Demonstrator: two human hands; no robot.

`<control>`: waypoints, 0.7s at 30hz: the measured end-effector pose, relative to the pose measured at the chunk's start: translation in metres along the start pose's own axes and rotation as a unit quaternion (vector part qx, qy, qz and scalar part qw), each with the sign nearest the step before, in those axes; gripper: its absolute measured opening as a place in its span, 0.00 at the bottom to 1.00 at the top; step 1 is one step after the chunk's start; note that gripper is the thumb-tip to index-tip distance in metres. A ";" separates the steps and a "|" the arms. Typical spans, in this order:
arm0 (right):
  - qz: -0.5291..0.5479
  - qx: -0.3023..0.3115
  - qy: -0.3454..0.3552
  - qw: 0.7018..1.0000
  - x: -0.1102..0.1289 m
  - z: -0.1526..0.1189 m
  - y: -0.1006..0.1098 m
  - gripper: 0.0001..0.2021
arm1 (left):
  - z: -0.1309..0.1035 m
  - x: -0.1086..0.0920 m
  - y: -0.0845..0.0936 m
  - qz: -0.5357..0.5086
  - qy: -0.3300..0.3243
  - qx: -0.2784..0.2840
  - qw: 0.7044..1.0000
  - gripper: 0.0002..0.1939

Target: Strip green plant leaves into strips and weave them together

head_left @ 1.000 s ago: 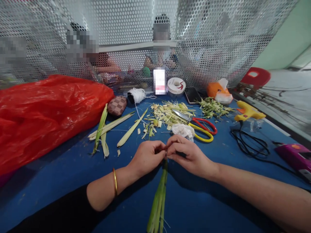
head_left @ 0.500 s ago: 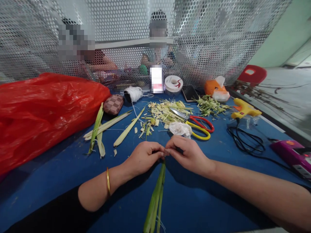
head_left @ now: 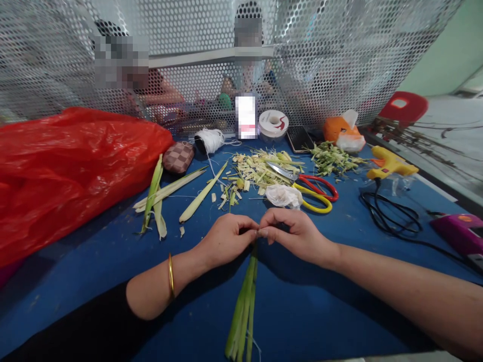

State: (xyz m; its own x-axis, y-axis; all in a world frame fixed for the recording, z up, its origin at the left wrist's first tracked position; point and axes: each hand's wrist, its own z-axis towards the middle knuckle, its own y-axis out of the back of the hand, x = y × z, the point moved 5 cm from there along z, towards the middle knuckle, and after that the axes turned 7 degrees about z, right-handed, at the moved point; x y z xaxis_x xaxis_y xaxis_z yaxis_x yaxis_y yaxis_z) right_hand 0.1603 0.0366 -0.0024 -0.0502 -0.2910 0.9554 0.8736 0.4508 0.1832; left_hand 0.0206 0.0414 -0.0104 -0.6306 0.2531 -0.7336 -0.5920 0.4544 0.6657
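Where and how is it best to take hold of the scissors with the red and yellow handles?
Probably by the handle loops, coming from the person's right: the scissors lie with their loops spread to that side, while the blades point left and away, over pale plant clippings.

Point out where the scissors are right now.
In the head view, the scissors lie right of centre on the blue table, beyond the right hand, blades over the pale scraps and handles beside a crumpled white wad.
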 end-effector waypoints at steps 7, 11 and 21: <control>0.047 -0.013 -0.034 0.998 -0.004 0.001 0.000 0.05 | 0.000 -0.002 0.002 0.006 -0.043 0.008 0.999 0.09; 0.060 -0.020 -0.051 0.997 -0.005 0.000 0.001 0.05 | -0.002 -0.005 0.002 0.016 -0.054 0.015 0.998 0.10; 0.047 -0.058 -0.012 0.997 -0.002 -0.001 0.011 0.08 | -0.002 -0.006 0.002 -0.047 -0.044 0.006 0.998 0.09</control>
State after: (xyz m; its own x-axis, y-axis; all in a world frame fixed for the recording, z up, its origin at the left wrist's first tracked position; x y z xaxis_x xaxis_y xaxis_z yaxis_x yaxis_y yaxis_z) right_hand 0.1701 0.0410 -0.0026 0.0242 -0.2314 0.9726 0.9248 0.3746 0.0661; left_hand 0.0225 0.0391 -0.0042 -0.5251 0.2831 -0.8025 -0.6405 0.4895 0.5918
